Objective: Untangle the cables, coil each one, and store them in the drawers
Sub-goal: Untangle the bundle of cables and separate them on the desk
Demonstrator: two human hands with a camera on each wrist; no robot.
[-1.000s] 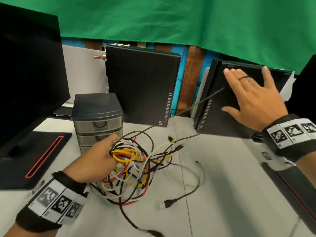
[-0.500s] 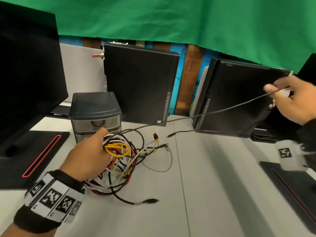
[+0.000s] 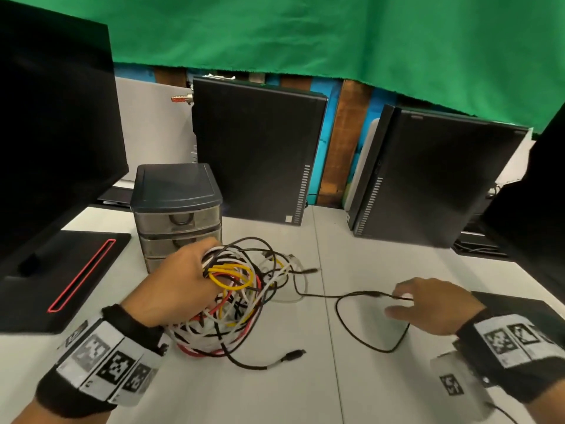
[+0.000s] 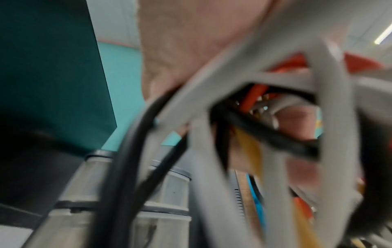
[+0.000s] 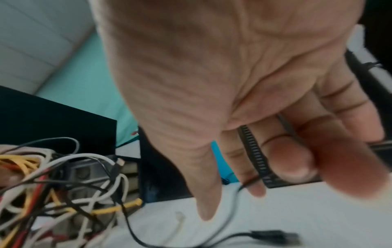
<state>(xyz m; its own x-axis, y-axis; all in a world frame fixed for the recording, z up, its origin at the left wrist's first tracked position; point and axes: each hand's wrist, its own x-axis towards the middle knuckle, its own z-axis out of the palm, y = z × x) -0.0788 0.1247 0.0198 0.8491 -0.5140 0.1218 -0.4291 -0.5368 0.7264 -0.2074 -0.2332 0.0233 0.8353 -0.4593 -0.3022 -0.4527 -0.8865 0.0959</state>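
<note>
the left hand (image 3: 180,289) curls its grip round the cable tangle (image 3: 235,304), which lies on the surface (image 3: 275,393) just in front of the drawer unit (image 3: 177,209). right of that unit, the right hand (image 3: 434,304) hovers with loose fingers touching a thin black cable (image 3: 360,332); whether its grip pinches it, i cannot tell.

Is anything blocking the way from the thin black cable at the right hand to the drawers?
Yes. The cable tangle, gripped by the left hand, sits directly before the drawer unit; its drawers look closed. The thin black cable touches the right hand.
</note>
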